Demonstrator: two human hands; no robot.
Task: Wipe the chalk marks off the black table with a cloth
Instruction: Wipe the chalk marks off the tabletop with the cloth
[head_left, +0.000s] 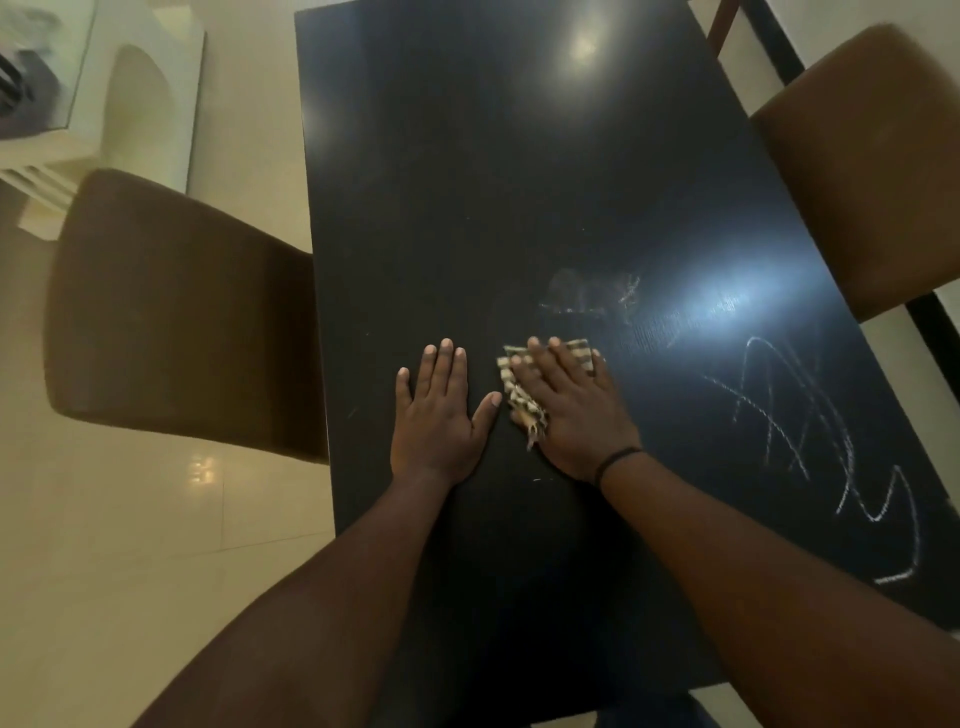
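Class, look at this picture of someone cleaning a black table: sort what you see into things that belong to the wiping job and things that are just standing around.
Part of the job:
black table
cloth under the right hand
chalk marks, plus the fainter smear
left hand, flat on the table

Just around:
two brown chairs
white furniture

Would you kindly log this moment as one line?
right hand: flat on cloth | left hand: flat on table | chalk marks: remain at right
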